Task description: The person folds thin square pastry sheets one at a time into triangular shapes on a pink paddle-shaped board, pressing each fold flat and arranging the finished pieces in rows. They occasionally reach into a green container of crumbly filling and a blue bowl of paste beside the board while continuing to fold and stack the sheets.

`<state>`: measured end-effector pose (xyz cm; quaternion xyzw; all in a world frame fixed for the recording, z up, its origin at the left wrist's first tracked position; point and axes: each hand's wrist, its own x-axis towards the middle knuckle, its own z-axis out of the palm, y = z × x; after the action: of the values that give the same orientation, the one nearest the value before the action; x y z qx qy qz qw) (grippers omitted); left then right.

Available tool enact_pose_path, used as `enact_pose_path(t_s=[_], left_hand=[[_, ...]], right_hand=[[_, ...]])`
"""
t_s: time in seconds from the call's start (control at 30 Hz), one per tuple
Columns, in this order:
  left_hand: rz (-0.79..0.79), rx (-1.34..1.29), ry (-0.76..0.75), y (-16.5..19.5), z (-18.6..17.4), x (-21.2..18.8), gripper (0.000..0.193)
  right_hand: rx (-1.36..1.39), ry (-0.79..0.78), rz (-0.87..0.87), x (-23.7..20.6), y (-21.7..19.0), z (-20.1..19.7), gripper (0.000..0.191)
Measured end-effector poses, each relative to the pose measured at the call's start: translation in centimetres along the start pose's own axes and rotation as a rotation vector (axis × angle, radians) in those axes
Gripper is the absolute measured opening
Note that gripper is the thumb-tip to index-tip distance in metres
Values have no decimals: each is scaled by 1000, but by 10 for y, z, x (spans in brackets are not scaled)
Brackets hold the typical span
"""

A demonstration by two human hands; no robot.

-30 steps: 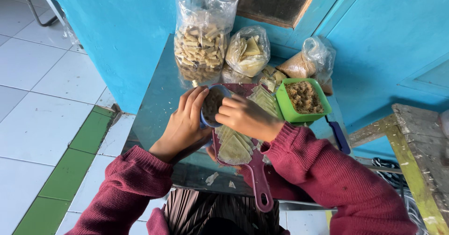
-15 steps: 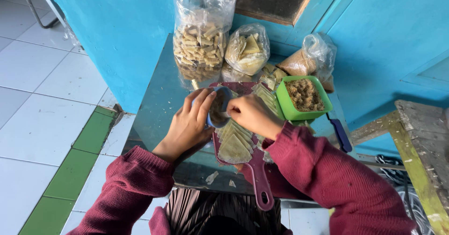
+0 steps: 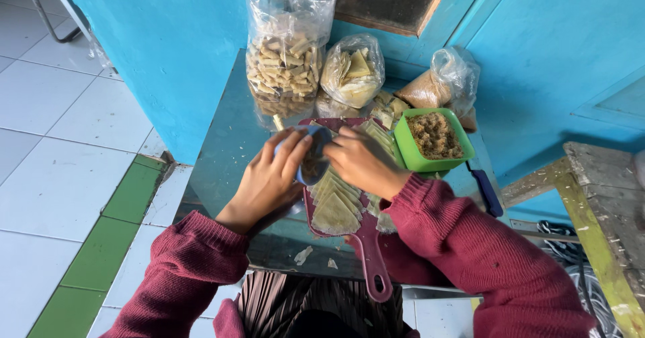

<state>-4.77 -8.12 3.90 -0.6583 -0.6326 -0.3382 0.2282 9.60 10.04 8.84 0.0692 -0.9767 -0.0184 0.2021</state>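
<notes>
3 clear plastic bags beyond the hands, against the blue wall: tall bag of pale sticks (image 3: 285,56) ahead of left hand (image 3: 269,180), smaller bag of triangles (image 3: 353,69) beside it, brown-crumb bag (image 3: 440,82) ahead-right of right hand (image 3: 363,160).

The wall (image 3: 168,56) is bright blue; the floor (image 3: 60,130) has white tiles with a green tile strip (image 3: 121,203); the sleeves (image 3: 470,244) are maroon knit; the square container (image 3: 433,140) is lime green, its filling brown; the paddle-shaped board (image 3: 369,257) is dark red; the folded triangles (image 3: 334,212) are pale yellow-green; the small cup (image 3: 310,156) is blue; the worktop (image 3: 235,143) is shiny grey metal.
</notes>
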Motion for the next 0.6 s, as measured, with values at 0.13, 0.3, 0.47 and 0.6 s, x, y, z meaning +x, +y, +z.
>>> enact_pose_path(t_s=[0.13,0.3,0.47,0.6], left_hand=[[135,286,34,2,4,-1,76],[81,192,-1,-3,3,-3,83],[67,129,-6,-2,3,-4,87],[55,117,-12,0,4,-4,90]], right_hand=[[296,-94,290,5,-1,14,11],[562,-296,497,3,15,16,16],[953,-413,604,-2,33,33,16],[1299,-413,713,-13,42,48,17]])
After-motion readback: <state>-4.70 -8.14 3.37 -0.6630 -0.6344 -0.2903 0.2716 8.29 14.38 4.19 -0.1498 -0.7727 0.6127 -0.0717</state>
